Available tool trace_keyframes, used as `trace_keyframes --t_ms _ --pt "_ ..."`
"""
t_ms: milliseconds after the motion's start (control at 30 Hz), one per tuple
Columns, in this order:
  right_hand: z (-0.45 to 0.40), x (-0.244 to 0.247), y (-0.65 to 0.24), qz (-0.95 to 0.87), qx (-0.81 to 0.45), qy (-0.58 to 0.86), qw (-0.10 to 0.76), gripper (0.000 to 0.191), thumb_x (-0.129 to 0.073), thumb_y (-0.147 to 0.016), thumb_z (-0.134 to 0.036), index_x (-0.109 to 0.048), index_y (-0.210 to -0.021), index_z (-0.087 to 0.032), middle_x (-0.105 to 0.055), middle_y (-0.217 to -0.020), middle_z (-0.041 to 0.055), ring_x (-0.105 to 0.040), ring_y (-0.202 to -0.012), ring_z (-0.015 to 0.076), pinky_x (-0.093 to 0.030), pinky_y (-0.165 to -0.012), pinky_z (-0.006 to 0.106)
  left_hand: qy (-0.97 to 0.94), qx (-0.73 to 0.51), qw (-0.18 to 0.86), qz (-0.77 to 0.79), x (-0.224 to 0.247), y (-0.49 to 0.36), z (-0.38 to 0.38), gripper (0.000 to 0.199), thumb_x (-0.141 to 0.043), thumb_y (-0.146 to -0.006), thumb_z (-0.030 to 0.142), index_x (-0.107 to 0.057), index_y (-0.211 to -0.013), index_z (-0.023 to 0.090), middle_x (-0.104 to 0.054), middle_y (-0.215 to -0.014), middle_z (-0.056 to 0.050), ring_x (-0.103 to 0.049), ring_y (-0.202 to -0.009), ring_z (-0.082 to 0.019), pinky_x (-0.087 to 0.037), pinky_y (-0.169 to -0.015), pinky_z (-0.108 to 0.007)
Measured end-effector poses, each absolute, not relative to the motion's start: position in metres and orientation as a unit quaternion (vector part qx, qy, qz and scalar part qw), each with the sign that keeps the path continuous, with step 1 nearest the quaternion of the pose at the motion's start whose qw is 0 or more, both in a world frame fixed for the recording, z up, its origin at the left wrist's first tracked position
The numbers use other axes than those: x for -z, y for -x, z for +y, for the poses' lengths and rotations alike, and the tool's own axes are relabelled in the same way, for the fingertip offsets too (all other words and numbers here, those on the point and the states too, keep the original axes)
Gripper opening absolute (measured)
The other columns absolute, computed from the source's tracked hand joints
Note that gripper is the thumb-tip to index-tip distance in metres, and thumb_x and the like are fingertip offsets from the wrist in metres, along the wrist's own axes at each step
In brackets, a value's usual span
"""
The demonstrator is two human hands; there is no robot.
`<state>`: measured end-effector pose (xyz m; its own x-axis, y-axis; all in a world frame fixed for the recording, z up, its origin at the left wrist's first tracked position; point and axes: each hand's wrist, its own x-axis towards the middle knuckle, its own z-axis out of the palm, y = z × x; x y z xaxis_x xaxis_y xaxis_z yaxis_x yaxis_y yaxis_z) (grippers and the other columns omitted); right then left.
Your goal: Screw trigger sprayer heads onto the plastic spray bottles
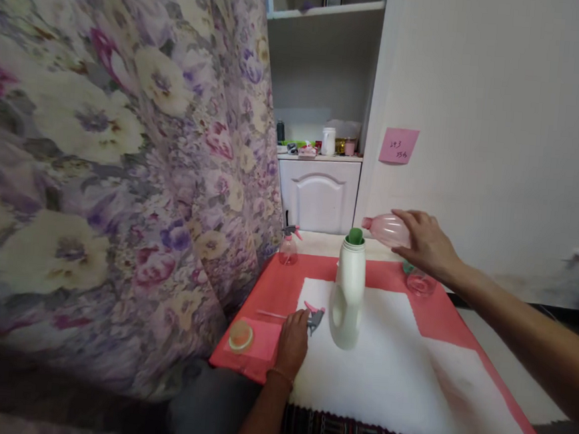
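Observation:
My right hand [425, 241] is wrapped round a clear pink bottle [387, 230], holding it nearly level in the air. The bottle's neck points left, close beside the green spout [355, 236] of a pale green detergent jug [351, 282]. This jug stands upright on white cloth. Low on the table, my left hand [294, 338] has its fingers closed at a grey and pink spray trigger head [315, 318], whose thin tube stretches left behind the hand. The contact under the fingers is partly hidden. Left of that hand lies a round lid [240, 336].
A small pink spray bottle [289, 250] stands at the table's back left. Another clear pink container [421, 282] is at the right, near the forearm. A floral curtain [138, 165] hangs along the left, and a white cabinet [319, 192] stands behind.

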<state>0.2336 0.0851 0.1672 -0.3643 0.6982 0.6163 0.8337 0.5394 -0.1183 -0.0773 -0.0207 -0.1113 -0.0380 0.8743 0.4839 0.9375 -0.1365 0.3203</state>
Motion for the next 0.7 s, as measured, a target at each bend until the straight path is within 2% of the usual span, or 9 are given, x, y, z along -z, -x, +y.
trace_keyframes --t_ms 100,167,200,233,300,400,567,700 --pt "0.064 -0.102 -0.255 -0.742 -0.188 0.461 0.45 0.077 -0.074 -0.073 -0.037 -0.035 -0.139 -0.027 -0.048 -0.139 0.0143 -0.05 -0.125 0.0342 -0.047 -0.098 0.055 0.691 0.296 0.043 -0.658 0.105 0.075 -0.023 0.037 -0.038 -0.088 0.004 -0.058 -0.116 0.017 -0.064 -0.113 -0.011 -0.056 -0.104 -0.023 -0.045 -0.091 -0.041" --pt "0.039 -0.044 -0.263 -0.666 -0.369 0.432 0.484 0.074 -0.074 -0.073 -0.044 -0.036 -0.135 -0.03 -0.048 -0.14 0.0128 -0.05 -0.128 0.0332 -0.049 -0.097 0.054 0.693 0.298 0.039 -0.656 0.101 0.075 -0.023 0.035 -0.037 -0.087 0.002 -0.059 -0.11 0.017 -0.064 -0.108 -0.01 -0.056 -0.101 -0.023 -0.045 -0.089 -0.04" --pt "0.026 -0.015 -0.265 -0.619 -0.421 0.436 0.499 0.074 -0.076 -0.068 -0.047 -0.039 -0.13 -0.03 -0.051 -0.136 0.0134 -0.053 -0.125 0.0343 -0.05 -0.096 0.055 0.694 0.301 0.037 -0.653 0.1 0.075 -0.022 0.034 -0.037 -0.086 0.002 -0.06 -0.107 0.017 -0.064 -0.106 -0.009 -0.056 -0.099 -0.023 -0.046 -0.088 -0.04" --pt "0.012 0.012 -0.264 -0.603 -0.428 0.447 0.504 0.074 -0.075 -0.067 -0.052 -0.04 -0.127 -0.029 -0.053 -0.133 0.0144 -0.055 -0.123 0.0356 -0.05 -0.095 0.057 0.695 0.305 0.036 -0.65 0.099 0.075 -0.022 0.034 -0.036 -0.086 0.002 -0.06 -0.104 0.018 -0.064 -0.103 -0.009 -0.057 -0.097 -0.022 -0.046 -0.087 -0.039" --pt "-0.014 0.057 -0.258 -0.595 -0.431 0.456 0.503 0.071 -0.078 -0.063 -0.05 -0.043 -0.121 -0.028 -0.054 -0.132 0.0133 -0.052 -0.127 0.0371 -0.047 -0.1 0.059 0.696 0.317 0.034 -0.644 0.098 0.076 -0.02 0.032 -0.035 -0.086 0.003 -0.06 -0.102 0.018 -0.064 -0.099 -0.008 -0.058 -0.094 -0.022 -0.048 -0.085 -0.04" --pt "-0.039 0.095 -0.245 -0.595 -0.39 0.48 0.513 0.067 -0.074 -0.069 -0.045 -0.04 -0.126 -0.035 -0.053 -0.135 0.0085 -0.048 -0.132 0.0346 -0.04 -0.109 0.059 0.691 0.339 0.036 -0.637 0.095 0.077 -0.019 0.029 -0.036 -0.087 0.006 -0.058 -0.103 0.018 -0.064 -0.097 -0.008 -0.059 -0.094 -0.022 -0.05 -0.085 -0.042" --pt "-0.046 0.111 -0.235 -0.627 -0.34 0.474 0.516 0.071 -0.071 -0.069 -0.034 -0.037 -0.131 -0.043 -0.054 -0.135 0.003 -0.051 -0.129 0.0347 -0.044 -0.108 0.056 0.671 0.382 0.046 -0.634 0.082 0.076 -0.024 0.027 -0.04 -0.088 0.015 -0.056 -0.111 0.016 -0.063 -0.107 -0.011 -0.06 -0.103 -0.025 -0.051 -0.091 -0.046" --pt "-0.045 0.114 -0.236 -0.63 -0.343 0.477 0.508 0.074 -0.072 -0.069 -0.034 -0.034 -0.132 -0.044 -0.052 -0.137 0.0023 -0.05 -0.131 0.0336 -0.044 -0.11 0.054 0.652 0.415 0.048 -0.633 0.058 0.076 -0.031 0.029 -0.04 -0.091 0.025 -0.054 -0.115 0.018 -0.064 -0.108 -0.01 -0.062 -0.102 -0.025 -0.052 -0.09 -0.046"
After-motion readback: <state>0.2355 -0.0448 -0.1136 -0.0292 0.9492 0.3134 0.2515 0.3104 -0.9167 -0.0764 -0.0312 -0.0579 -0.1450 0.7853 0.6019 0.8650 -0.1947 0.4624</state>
